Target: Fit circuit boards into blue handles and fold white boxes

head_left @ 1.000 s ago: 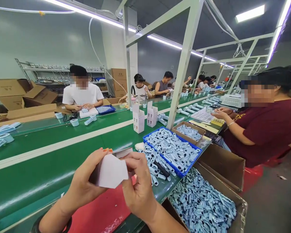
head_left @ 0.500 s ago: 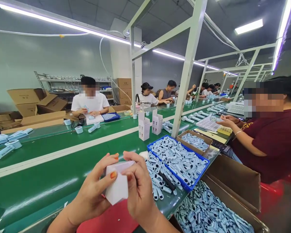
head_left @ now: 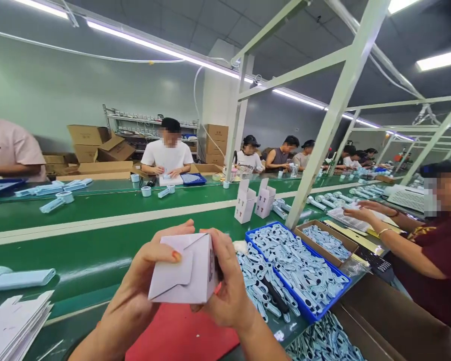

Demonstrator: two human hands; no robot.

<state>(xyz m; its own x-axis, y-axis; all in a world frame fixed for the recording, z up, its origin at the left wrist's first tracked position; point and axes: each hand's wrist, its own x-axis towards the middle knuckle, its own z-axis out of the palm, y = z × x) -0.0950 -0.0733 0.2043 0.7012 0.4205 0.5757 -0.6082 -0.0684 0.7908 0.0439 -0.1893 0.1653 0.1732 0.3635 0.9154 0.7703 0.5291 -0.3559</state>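
A white carton (head_left: 180, 278) is held up at the lower middle, its folded end with a tucked flap facing the camera. My left hand (head_left: 141, 273) grips it from the left, thumb on the end face. On the right side, my right hand (head_left: 227, 281) has its fingers wrapped round the printed face. Beneath both hands lies a red sheet (head_left: 184, 333). To the right, a blue tray (head_left: 311, 313) holds many light-blue plastic parts, with more of them loose beside it around a black tool (head_left: 276, 296).
Two white cartons, one (head_left: 244, 205) beside another (head_left: 265, 199), stand open-topped near a metal post (head_left: 323, 125). Flat white cartons (head_left: 17, 326) lie lower left. A person (head_left: 432, 235) works at right; others sit across the green belt (head_left: 108, 255).
The view has swung left, bringing the flat cartons and a person in pink into sight. The held carton has been turned, and its end now shows folded closed.
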